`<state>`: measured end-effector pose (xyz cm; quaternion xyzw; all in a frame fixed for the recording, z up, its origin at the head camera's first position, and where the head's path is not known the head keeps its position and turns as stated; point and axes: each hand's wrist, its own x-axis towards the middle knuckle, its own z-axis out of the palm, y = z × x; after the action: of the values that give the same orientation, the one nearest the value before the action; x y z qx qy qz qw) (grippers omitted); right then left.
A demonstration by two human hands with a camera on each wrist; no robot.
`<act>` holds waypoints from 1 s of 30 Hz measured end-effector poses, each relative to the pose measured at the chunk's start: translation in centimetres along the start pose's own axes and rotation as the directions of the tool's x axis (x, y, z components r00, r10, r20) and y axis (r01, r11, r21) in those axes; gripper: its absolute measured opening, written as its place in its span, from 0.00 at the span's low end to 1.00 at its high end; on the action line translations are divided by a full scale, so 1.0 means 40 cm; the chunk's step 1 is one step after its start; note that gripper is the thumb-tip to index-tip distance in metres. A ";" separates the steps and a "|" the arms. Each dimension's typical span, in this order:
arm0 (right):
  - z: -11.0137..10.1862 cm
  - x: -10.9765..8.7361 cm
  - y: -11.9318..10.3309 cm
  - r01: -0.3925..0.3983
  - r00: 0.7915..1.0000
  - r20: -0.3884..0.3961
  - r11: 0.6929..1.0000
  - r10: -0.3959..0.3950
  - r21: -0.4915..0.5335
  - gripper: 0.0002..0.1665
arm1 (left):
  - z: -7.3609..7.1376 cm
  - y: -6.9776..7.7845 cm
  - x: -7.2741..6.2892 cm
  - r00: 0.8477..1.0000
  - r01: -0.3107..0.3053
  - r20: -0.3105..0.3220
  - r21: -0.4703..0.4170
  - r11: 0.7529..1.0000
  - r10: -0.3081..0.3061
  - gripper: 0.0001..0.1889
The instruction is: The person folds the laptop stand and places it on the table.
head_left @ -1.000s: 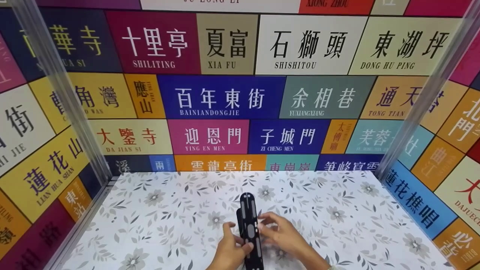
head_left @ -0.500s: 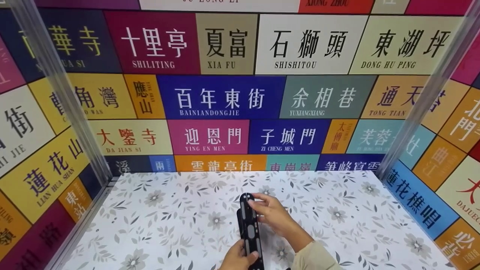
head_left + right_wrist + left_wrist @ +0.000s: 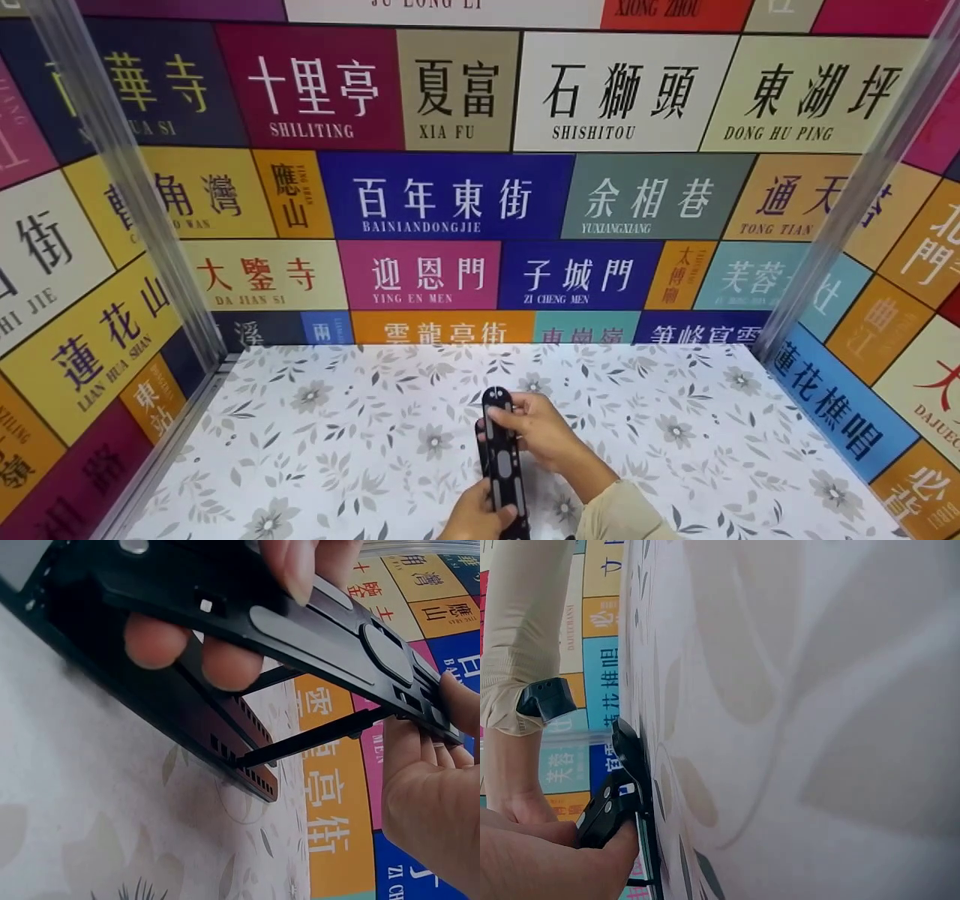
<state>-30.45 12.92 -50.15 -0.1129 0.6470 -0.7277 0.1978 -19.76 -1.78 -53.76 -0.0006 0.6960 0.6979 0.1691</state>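
A black folding laptop stand [image 3: 504,469] with grey pads lies lengthwise at the table's near middle. In the right wrist view its upper bar [image 3: 322,641] is raised at an angle over a slotted base [image 3: 187,720], with a thin strut [image 3: 315,736] between them. My left hand [image 3: 478,514] grips the near end, thumb on top. My right hand [image 3: 544,431] pinches the far part, thumb above and fingertips [image 3: 232,664] underneath. In the left wrist view the stand's hinged end [image 3: 607,806] shows beyond my left hand [image 3: 555,862].
The stand is on a table [image 3: 360,450] covered in white floral cloth. Colourful sign-printed panels [image 3: 442,195] stand behind it and on both sides. Clear upright posts [image 3: 847,180] mark the corners. A small black camera [image 3: 547,699] is strapped to my right wrist.
My right hand has moved from beside the stand's middle to its far end and taken hold there. My left hand has slid slightly toward the near end.
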 end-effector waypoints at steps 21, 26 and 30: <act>0.007 -0.013 -0.007 -0.001 0.996 -0.086 0.999 -0.003 -0.048 0.20 | -0.022 0.001 0.004 0.999 0.031 0.024 0.015 0.999 -0.031 0.18; 0.010 -0.020 -0.010 0.009 0.995 -0.101 0.998 -0.015 -0.062 0.19 | -0.029 0.004 0.001 0.998 0.050 0.044 0.024 0.998 -0.051 0.18; 0.013 -0.025 -0.013 0.015 0.995 -0.099 0.997 -0.022 -0.073 0.19 | -0.035 0.004 0.000 0.996 0.044 0.077 0.000 0.999 -0.043 0.19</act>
<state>-29.42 12.92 -49.46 -0.0892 0.6807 -0.7105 0.1542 -20.15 -3.13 -53.63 0.0109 0.6884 0.6940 0.2108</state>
